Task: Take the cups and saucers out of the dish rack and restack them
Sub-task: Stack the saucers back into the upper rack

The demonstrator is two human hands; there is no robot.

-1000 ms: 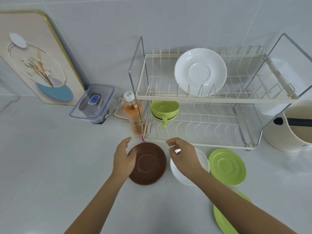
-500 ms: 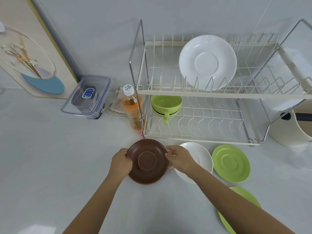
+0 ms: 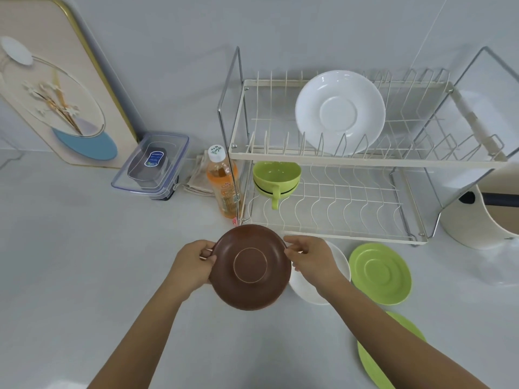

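Observation:
A brown saucer point(image 3: 250, 266) is held above the counter in front of the dish rack point(image 3: 331, 158). My left hand point(image 3: 193, 265) grips its left rim and my right hand point(image 3: 311, 259) pinches its right rim. A white saucer point(image 3: 339, 112) stands upright in the rack's upper tier. A green cup point(image 3: 276, 178) sits at the left of the lower tier. On the counter lie a white saucer point(image 3: 334, 276), partly hidden by my right hand, a green saucer point(image 3: 380, 273) and another green saucer point(image 3: 376, 357) under my right forearm.
An orange drink bottle point(image 3: 223, 186) stands just left of the rack, with a folded cloth point(image 3: 198, 178) and a clear lidded box point(image 3: 151, 164) further left. A framed picture point(image 3: 56, 88) leans on the wall. A cream pot point(image 3: 488, 217) sits at the right.
Both hands closed on the brown saucer's rims and lifted it off the counter towards me. The view shifted slightly.

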